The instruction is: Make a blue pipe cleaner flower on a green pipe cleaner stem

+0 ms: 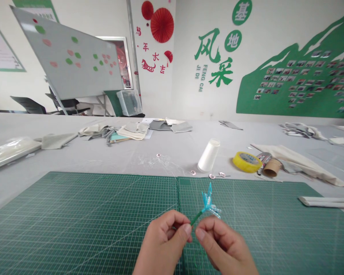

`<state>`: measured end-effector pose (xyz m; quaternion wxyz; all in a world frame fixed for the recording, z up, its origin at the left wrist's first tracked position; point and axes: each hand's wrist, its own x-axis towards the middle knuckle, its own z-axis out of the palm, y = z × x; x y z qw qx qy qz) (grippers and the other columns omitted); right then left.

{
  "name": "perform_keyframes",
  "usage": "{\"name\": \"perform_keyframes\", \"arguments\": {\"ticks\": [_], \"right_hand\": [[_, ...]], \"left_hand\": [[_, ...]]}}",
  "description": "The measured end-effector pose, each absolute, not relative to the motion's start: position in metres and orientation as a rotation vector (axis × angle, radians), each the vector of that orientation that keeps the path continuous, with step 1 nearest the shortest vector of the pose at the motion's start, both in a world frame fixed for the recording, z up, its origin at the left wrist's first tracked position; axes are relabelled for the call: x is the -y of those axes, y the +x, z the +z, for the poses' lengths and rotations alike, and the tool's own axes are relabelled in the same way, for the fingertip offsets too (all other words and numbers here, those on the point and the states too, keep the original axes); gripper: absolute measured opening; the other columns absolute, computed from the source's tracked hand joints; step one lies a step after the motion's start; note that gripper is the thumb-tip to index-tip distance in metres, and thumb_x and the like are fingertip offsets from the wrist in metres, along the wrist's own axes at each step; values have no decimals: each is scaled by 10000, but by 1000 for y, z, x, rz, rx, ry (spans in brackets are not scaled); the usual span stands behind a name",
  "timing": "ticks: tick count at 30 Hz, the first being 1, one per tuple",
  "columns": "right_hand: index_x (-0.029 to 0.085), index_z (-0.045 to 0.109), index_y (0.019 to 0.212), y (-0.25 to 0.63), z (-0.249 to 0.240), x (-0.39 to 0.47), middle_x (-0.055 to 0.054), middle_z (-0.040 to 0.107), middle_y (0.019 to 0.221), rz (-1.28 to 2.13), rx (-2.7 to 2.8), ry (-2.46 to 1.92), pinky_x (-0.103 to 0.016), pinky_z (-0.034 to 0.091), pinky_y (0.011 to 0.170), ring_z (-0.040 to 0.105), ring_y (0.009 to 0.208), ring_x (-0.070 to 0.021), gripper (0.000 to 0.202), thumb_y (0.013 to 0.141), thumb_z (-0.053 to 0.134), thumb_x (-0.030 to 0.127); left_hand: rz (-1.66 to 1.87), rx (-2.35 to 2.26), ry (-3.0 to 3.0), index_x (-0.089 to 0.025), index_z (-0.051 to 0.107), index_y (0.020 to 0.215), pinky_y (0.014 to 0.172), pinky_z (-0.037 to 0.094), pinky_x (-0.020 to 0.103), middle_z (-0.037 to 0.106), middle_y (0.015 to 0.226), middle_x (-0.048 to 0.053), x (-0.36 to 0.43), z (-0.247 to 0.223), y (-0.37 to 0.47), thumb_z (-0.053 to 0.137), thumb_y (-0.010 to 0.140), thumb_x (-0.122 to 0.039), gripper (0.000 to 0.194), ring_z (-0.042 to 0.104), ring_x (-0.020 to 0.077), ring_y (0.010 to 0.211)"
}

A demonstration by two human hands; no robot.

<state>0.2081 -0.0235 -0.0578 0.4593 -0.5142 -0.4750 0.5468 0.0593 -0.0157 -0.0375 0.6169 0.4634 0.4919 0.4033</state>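
A small handmade flower (208, 202) with light blue strands and clear, bead-like tips stands tilted above the cutting mat. Its thin green-wrapped stem (196, 217) runs down to my left hand (167, 242), which pinches the lower end between thumb and forefinger. Close to the right of the stem is my right hand (225, 244), its thumb and forefinger pressed together. Whatever that pinch holds is too small or hidden to make out. Both hands are over the green gridded cutting mat (88, 217).
Beyond the mat stand a white thread cone (209, 156), a yellow tape roll (247, 162) and a cardboard tube (272, 167). Loose threads (160, 162) lie left of the cone. Fabric pieces (134, 130) are along the table's far side; a rolled sheet (328, 202) lies right.
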Motion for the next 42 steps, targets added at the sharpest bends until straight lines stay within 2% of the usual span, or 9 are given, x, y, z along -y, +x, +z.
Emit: {"name": "perform_keyframes", "arguments": {"ticks": [5, 11, 14, 18, 23, 29, 37, 42], "right_hand": [[205, 686, 641, 211, -70, 15, 49, 429, 541, 1334, 1279, -1163, -251, 288, 516, 336, 523, -137, 386, 757, 692, 573], [209, 728, 693, 224, -68, 6, 15, 581, 610, 1414, 1548, -1089, -261, 327, 539, 436, 550, -145, 199, 779, 718, 388], [226, 773, 679, 229, -64, 4, 31, 511, 582, 1370, 1719, -1011, -261, 321, 538, 422, 543, -139, 174, 778, 724, 361], [247, 791, 676, 228, -61, 4, 58, 425, 559, 1363, 1803, -951, -254, 301, 529, 389, 522, -127, 135, 764, 739, 335], [223, 773, 652, 223, -56, 7, 60, 446, 577, 1335, 1899, -1015, -252, 317, 555, 435, 549, -127, 118, 761, 733, 201], [220, 752, 655, 220, -60, 12, 73, 455, 570, 1356, 1925, -1079, -240, 295, 535, 414, 539, -115, 185, 719, 703, 54], [210, 716, 665, 214, -67, 13, 87, 388, 533, 1380, 1938, -1085, -228, 269, 508, 347, 497, -101, 114, 763, 687, 157], [180, 693, 721, 214, -67, 14, 79, 417, 528, 1326, 1998, -1077, -204, 276, 472, 363, 471, -89, 130, 808, 595, 176]], "left_hand": [[879, -1058, 1048, -167, 572, 753, 395, 207, 185, 567, 648, -51, 12, -37, 52, 614, 789, -343, 185, 306, 19, 374], [685, -954, 1171, -164, 676, 719, 471, 328, 199, 579, 588, -39, 7, -40, 34, 652, 727, -315, 153, 410, 72, 448], [575, -941, 1266, -188, 744, 720, 569, 376, 218, 588, 605, -40, 7, -29, 27, 651, 713, -220, 99, 465, 101, 541], [494, -953, 1431, -240, 788, 700, 662, 379, 217, 586, 615, -52, 9, -14, 22, 638, 700, -131, 186, 522, 126, 645], [313, -1031, 1651, -259, 804, 740, 637, 373, 200, 596, 619, -62, 12, -7, 21, 583, 699, -39, 315, 551, 119, 647], [127, -1142, 2026, -244, 783, 683, 603, 356, 215, 627, 597, -56, 14, -2, 21, 565, 717, -25, 311, 572, 127, 610], [-147, -1355, 2355, -209, 728, 662, 512, 288, 255, 720, 692, 11, 19, 6, 22, 482, 752, -74, 295, 676, 208, 638], [-267, -1640, 2359, -201, 681, 702, 545, 373, 267, 705, 752, 23, 26, 17, 27, 418, 804, -46, 321, 681, 225, 682]]}}
